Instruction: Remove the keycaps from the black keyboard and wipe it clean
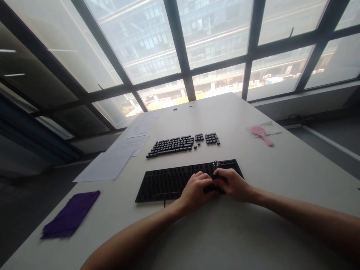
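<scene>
A black keyboard (168, 182) stripped of its keycaps lies on the white table in front of me. Over its right part, near the front edge, both of my hands meet. My right hand (232, 183) pinches what looks like a keycap puller (215, 165), a small dark tool with a shiny wire loop sticking up above the fingers. My left hand (197, 191) is closed beside it, fingers curled over a dark piece that I cannot make out. Behind the keyboard, the removed black keycaps (174, 145) are laid out in keyboard order, with a few standing apart.
A folded purple cloth (71, 213) lies at the left edge of the table. Sheets of paper (105, 165) spread along the left side. To the right is a pink hairbrush (260, 133) on clear plastic wrapping. Large windows (213, 33) stand beyond the table's far end.
</scene>
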A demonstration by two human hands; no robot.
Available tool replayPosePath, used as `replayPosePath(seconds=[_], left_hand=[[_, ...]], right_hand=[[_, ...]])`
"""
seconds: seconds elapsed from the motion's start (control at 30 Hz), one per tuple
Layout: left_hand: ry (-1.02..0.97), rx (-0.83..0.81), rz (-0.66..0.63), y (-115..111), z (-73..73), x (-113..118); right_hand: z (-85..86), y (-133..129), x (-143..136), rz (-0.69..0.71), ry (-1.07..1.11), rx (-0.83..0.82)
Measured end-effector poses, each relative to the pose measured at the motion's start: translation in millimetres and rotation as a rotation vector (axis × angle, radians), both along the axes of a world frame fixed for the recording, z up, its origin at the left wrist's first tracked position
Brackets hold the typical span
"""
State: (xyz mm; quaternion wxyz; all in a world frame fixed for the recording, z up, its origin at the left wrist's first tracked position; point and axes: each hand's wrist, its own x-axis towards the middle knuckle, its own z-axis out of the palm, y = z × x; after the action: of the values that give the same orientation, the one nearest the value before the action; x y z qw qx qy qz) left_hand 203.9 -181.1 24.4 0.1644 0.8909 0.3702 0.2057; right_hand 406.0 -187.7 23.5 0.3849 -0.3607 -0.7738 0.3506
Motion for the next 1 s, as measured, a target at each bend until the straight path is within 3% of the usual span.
replayPosePath(seconds=[0.1, 0.23, 0.47, 0.6, 0.7, 0.87, 1.0], left_hand=[[-0.035, -0.026, -0.019, 0.3, -1.2, -1.0], [-0.148, -0.089, -0.009, -1.0, 3.7, -0.9], [-0.322, -0.167, 0.007, -1.0, 8.1, -0.7], [-0.379, -0.129, 0.062, -3.6, 5.4, -1.2], [-0.366, -0.062, 0.082, -5.0, 4.0, -2.5], [-0.189, 0.155, -0.006, -4.5, 5.2, -5.0], [-0.202, 0.241, -0.04, -3.6, 5.7, -5.7]], right_hand=[[0.1, 0.8, -0.6, 0.019, 0.102, -0.191], [2.7, 2.0, -0.2, -0.004, 0.21, -0.294], [2.4, 1.1, -0.9, -0.081, 0.249, -0.212], [-0.8, -1.7, -1.8, -0.151, 0.122, -0.021], [-1.5, -2.9, -2.7, -0.143, 0.066, 0.026], [2.3, 0.5, -4.8, -0.146, 0.243, -0.185], [4.2, 5.2, -6.6, -0.135, 0.382, -0.358]])
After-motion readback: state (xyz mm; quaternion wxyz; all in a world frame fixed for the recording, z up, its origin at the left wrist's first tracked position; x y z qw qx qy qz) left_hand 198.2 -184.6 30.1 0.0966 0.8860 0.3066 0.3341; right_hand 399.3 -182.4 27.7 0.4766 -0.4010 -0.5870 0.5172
